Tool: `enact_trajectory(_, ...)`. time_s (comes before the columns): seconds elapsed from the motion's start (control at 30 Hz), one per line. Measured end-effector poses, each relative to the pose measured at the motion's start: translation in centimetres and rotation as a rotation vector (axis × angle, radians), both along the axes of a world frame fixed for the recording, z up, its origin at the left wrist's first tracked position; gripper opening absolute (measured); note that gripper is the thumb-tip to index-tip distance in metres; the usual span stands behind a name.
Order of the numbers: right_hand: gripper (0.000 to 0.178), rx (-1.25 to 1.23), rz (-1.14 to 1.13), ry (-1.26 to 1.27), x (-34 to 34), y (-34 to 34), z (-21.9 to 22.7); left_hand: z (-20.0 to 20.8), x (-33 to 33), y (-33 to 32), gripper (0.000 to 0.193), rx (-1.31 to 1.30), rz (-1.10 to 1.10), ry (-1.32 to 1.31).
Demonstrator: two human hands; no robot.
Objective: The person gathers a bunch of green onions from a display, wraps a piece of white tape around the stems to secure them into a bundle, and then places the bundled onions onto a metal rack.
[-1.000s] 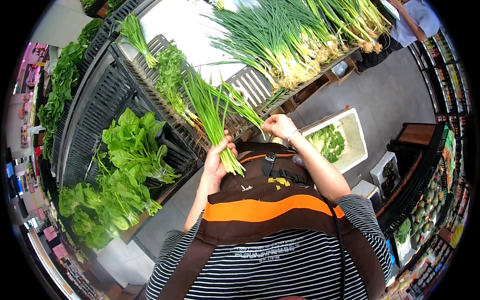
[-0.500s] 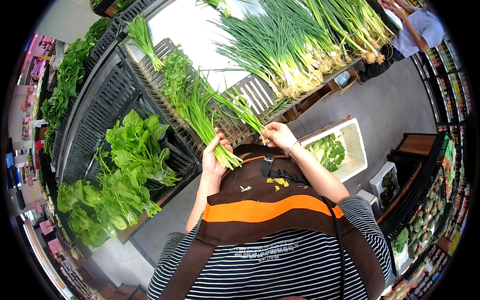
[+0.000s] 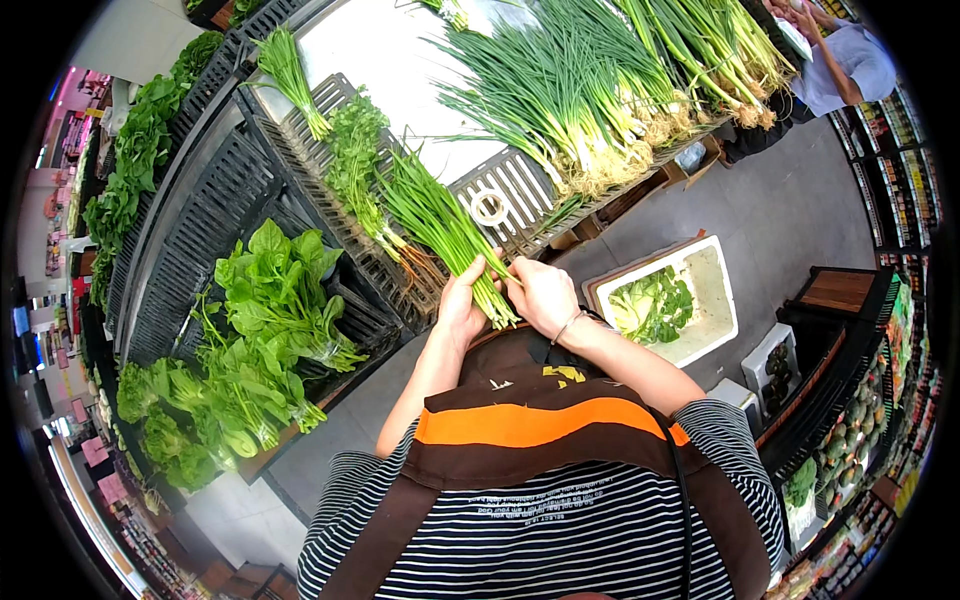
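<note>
My left hand [image 3: 463, 306] is closed round the lower stalks of a bunch of green chives [image 3: 432, 212], whose cut ends point toward me. Against the right side of the same bunch, my right hand [image 3: 543, 298] pinches the stalks with bent fingers. The leafy tips lie out over the black slatted display rack. Just beyond my hands, a white ring-shaped roll [image 3: 489, 207] rests on the slats. To the left of the chives lies coriander [image 3: 355, 150] with brownish roots.
Spring onions [image 3: 590, 110] with roots are heaped on the rack's far right. Leafy greens [image 3: 270, 300] fill a black crate at left. A white foam box [image 3: 715, 290] with green leaves stands on the floor at right. Another person [image 3: 845, 65] is at the far right.
My right hand has come left with its few stalks, which now lie against the bunch in my left hand. The bunch has shifted right, uncovering the coriander roots; the white roll now shows.
</note>
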State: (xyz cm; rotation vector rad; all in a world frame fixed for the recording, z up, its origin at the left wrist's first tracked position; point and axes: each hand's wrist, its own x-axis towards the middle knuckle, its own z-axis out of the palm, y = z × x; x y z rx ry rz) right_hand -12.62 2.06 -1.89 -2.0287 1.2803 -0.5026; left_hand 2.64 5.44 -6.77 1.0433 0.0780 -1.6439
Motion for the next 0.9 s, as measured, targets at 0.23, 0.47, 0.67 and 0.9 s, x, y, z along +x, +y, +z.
enact_trajectory(0.23, 0.016, -0.176, 0.169, 0.094, 0.8, 1.5, 1.0, -0.4, 0.4, 1.7, 0.034, -0.081, 0.026, 0.077)
enact_trajectory(0.47, 0.017, -0.090, 0.214, -0.004, 1.4, 2.3, 2.1, -0.4, 2.0, 3.0, 0.032, -0.125, 0.060, 0.178)
enact_trajectory(0.67, 0.019, 0.050, 0.179, -0.095, 1.8, 2.6, 2.4, -0.3, 2.7, 3.5, 0.035, -0.193, 0.079, 0.201)
enact_trajectory(0.9, 0.015, 0.498, 0.027, -0.318, 1.9, 2.7, 0.8, -0.6, 2.6, 3.9, 0.038, -0.217, 0.014, 0.163)
